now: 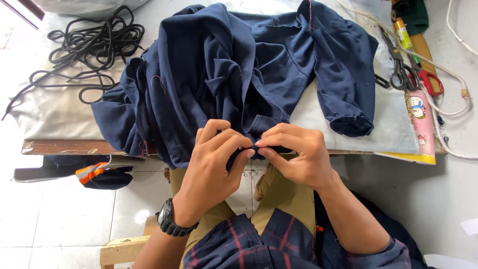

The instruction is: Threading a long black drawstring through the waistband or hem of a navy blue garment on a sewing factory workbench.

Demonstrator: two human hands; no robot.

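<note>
Navy garment [234, 69] heaped on grey-covered table [55, 117], hem hanging over near edge. Left hand [211, 167] and right hand [298, 154] pinch hem fold together, fingertips [249, 152] narrow, touching. Black cord [89, 45] coiled far left. Scissors [398, 62], red-handled scissors [425, 77] far right, well apart.

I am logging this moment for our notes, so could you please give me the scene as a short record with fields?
Left hand: left hand pinches the near edge of the crumpled navy blue cloth garment
Right hand: right hand pinches the same edge, fingertips meeting the left's
Surface: pale grey padded worktable, garment spread over it
Far left: coiled black cord
Far right: dark metal scissors, red-handled scissors, pink printed flat case
Wrist: black wristwatch on the left
</note>
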